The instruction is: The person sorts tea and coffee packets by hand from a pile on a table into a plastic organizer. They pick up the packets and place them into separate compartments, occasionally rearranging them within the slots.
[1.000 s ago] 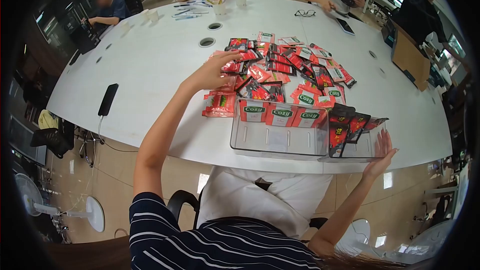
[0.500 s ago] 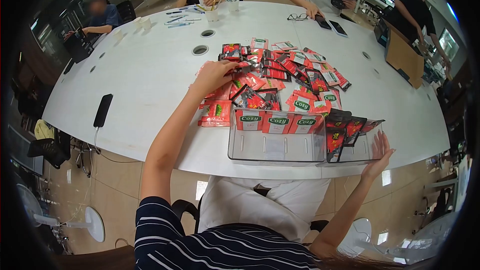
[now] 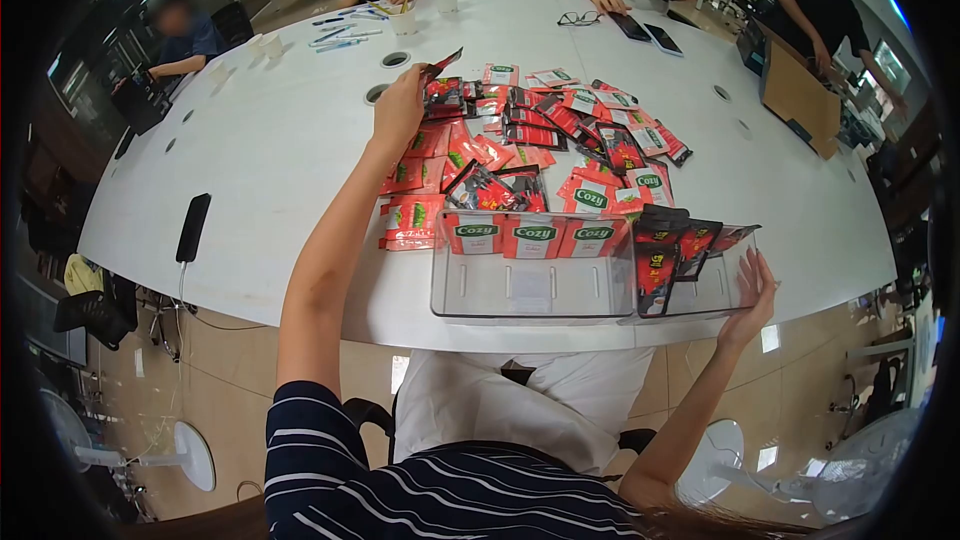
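I see my left hand (image 3: 400,108) pinching a sachet (image 3: 444,63) by the pile (image 3: 535,132), my right hand (image 3: 757,292) open against the bin (image 3: 708,292), probably steadying it.

Left hand (image 3: 402,108) holds a flat black-and-red glossy sachet (image 3: 443,63) at the far-left corner of the mixed red-and-black sachet pile (image 3: 540,135), right hand (image 3: 756,292) against the right end of the smaller clear plastic bin (image 3: 708,293).
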A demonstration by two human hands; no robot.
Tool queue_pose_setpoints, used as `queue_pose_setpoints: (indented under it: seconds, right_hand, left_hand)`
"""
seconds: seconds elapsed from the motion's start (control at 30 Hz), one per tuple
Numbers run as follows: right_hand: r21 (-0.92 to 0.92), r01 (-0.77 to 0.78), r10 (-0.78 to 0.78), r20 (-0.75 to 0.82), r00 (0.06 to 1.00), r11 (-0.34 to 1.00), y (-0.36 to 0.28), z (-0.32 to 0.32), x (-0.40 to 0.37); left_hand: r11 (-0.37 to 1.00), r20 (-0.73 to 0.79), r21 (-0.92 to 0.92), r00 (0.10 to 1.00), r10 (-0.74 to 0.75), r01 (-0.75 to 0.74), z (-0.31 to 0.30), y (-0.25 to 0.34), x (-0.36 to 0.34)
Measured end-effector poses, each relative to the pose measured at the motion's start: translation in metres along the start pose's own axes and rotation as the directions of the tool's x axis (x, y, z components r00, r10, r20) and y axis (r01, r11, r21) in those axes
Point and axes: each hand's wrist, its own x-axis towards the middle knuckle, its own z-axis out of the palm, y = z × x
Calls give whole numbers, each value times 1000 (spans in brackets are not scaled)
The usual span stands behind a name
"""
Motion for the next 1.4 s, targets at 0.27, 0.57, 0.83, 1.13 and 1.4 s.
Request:
queue_pose_setpoints:
  seconds: [0.27,0.57,0.83,1.13,1.4]
  right_hand:
    - [-100,104,-97,78,992,990,-2,2,-3]
    - [-242,239,-207,154,966,940,-10,16,-12]
    - [-361,399,-324,252,912,843,-14,21,-16]
    - [-368,538,-484,234,843,759,-20,22,-16]
    - [-269,672,-624,250,741,690,-109,54,-76]
  left_hand:
    - [996,204,40,976,70,-80,38,-2,1]
    - [998,167,30,984,-53,48,29,-14,7]
    - [732,-157,-622,871,-465,278,-26,-20,-3]
    - [51,208,-957,799,-565,285,-185,66,-85]
    - [-409,723,-684,635,-270,604,-200,164,-192]
